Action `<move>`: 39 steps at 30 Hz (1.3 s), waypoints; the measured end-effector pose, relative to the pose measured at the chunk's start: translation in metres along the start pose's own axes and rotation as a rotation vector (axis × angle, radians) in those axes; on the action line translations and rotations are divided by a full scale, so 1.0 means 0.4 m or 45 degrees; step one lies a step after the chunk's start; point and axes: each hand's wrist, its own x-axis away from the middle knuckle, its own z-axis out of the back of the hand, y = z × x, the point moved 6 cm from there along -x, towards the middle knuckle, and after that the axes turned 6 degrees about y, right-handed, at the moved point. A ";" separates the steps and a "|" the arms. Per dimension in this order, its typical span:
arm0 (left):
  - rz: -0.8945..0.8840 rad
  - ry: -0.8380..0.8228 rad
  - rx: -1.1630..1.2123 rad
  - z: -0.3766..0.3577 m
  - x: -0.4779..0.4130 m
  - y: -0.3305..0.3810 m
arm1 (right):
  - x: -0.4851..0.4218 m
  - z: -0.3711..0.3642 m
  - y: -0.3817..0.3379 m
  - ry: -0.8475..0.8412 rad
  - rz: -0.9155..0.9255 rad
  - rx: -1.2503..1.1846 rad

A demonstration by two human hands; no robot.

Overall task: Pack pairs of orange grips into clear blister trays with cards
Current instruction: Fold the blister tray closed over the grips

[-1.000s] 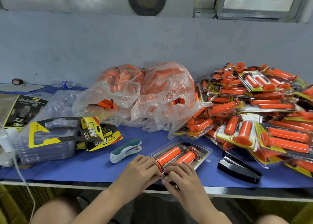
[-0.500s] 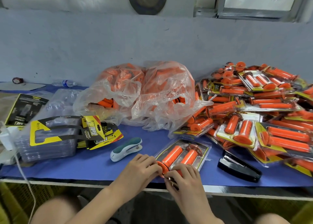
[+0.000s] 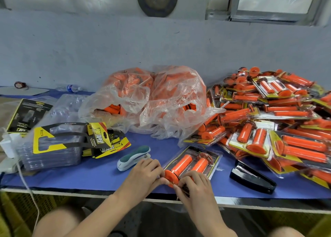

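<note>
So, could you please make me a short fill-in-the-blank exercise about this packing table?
The left hand and right hand hold the near end of a blister tray containing ____ orange grips.
The stapler lying right of that tray is coloured ____.
The finished packs are piled on the ____ side of the table.
Missing words: two; black; right.

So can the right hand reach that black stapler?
Probably yes: the black stapler lies on blue cloth just beside the right hand, nothing between them, though that hand is pinching the blister pack.
</note>
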 end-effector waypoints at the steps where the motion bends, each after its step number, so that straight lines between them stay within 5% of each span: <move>1: -0.008 -0.010 0.002 0.000 0.003 -0.004 | 0.001 -0.001 0.000 -0.007 -0.003 -0.007; 12: 0.121 -0.056 0.115 -0.022 0.035 -0.031 | -0.001 0.012 -0.030 0.007 0.139 0.260; 24: 0.207 -0.018 0.249 -0.015 0.044 0.018 | -0.003 0.016 -0.016 0.004 0.050 0.183; 39: 0.155 0.037 0.076 -0.023 0.028 0.064 | -0.003 0.003 -0.032 -0.027 0.088 0.352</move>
